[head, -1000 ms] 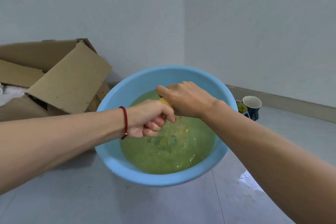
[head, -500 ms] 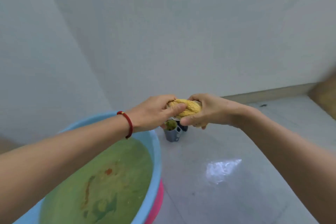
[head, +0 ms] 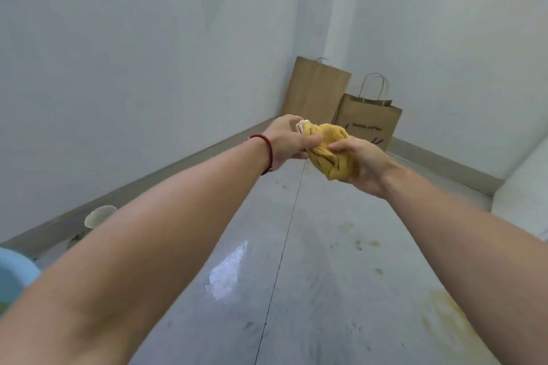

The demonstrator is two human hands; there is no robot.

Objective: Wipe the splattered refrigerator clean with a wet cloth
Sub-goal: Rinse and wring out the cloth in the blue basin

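Both hands are holding the bunched yellow cloth out in front, above the floor: the left hand is curling its fingers tightly around the cloth's left end, while the right hand is gripping its right side, thumb pressing on top

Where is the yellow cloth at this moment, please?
In the head view the yellow cloth is bunched up in mid-air at centre, gripped between the left hand and right hand, before the two paper bags.
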